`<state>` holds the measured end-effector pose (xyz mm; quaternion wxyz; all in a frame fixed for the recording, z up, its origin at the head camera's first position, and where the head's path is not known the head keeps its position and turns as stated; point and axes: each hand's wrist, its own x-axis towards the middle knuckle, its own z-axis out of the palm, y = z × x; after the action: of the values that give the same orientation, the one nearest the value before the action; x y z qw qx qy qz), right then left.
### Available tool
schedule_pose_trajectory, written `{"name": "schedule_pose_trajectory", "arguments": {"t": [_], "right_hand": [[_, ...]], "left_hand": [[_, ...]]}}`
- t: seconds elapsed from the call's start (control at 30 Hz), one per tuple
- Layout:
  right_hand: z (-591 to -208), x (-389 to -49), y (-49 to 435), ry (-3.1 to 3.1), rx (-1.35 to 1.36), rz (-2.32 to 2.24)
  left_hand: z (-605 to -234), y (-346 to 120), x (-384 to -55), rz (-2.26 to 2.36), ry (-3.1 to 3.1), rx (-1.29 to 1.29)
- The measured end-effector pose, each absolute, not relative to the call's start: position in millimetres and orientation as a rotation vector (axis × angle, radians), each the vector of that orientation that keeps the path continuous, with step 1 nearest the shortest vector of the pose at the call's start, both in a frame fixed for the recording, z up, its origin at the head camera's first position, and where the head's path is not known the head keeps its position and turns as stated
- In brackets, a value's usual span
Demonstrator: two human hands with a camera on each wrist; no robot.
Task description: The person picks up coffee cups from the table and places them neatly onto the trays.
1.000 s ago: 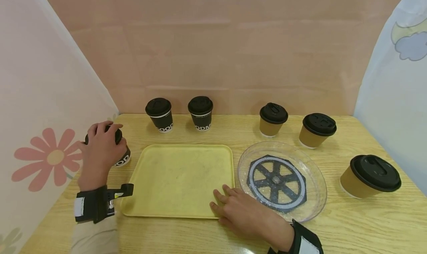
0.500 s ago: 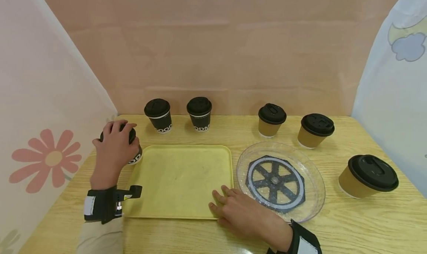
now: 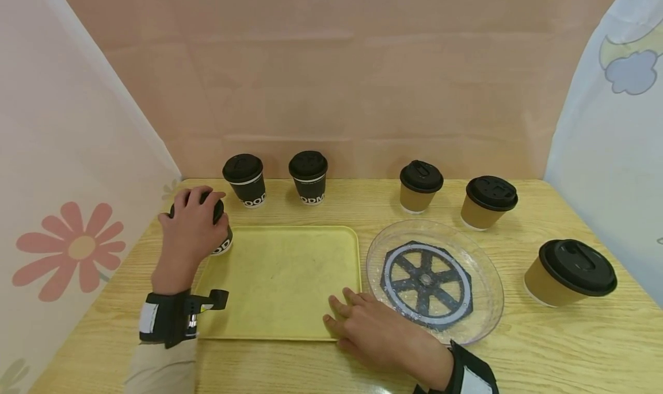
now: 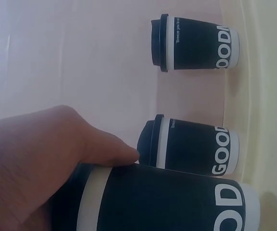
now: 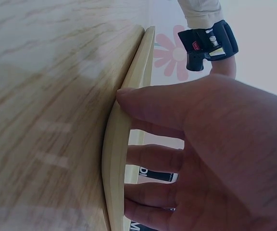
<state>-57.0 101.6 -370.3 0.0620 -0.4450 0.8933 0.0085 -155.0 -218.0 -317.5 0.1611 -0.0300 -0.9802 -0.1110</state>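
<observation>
My left hand (image 3: pixel 191 230) grips a black paper cup (image 3: pixel 224 245) from above, fingers spread round its black lid. The cup overlaps the back left corner of a yellow tray (image 3: pixel 279 279); whether its base touches anything I cannot tell. In the left wrist view the thumb presses along the side of the held cup (image 4: pixel 172 202), under which white lettering shows. At the tray's front right corner, my right hand (image 3: pixel 373 328) holds the rim. The right wrist view has the thumb against the outside of the tray (image 5: pixel 115 159) and the fingers reaching over the rim.
Two more black lidded cups, one left (image 3: pixel 246 181) and one right (image 3: pixel 309 178), stand behind the tray. A clear round dish (image 3: pixel 487 279) sits right of it. Brown lidded cups stand at the back (image 3: pixel 416 195), back right (image 3: pixel 481 210) and right (image 3: pixel 554 282). Cloth walls surround the table.
Holding the black cup, my left hand has moved right, from left of the tray to over its back left corner. The right hand stays at the tray's corner.
</observation>
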Motion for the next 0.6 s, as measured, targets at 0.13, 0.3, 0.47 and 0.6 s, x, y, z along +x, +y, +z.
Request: {"name": "schedule_pose_trajectory", "arguments": {"t": [0.13, 0.3, 0.47, 0.6], "right_hand": [[-371.1, -57.4, 102.2, 2.706, -1.355, 0.034], [-371.8, -57.4, 102.5, 2.718, -1.371, 0.054], [-372.2, -57.5, 102.3, 2.717, -1.379, 0.048], [-372.3, -56.7, 102.1, 2.728, -1.383, 0.061]], "left_hand": [[-318.6, -213.5, -156.5, -0.302, -2.804, -0.11], [-319.6, -207.6, -158.5, -0.289, -2.831, -0.14], [-322.4, -203.6, -159.2, -0.265, -2.856, -0.153], [-323.3, -201.9, -159.2, -0.256, -2.86, -0.163]]}}
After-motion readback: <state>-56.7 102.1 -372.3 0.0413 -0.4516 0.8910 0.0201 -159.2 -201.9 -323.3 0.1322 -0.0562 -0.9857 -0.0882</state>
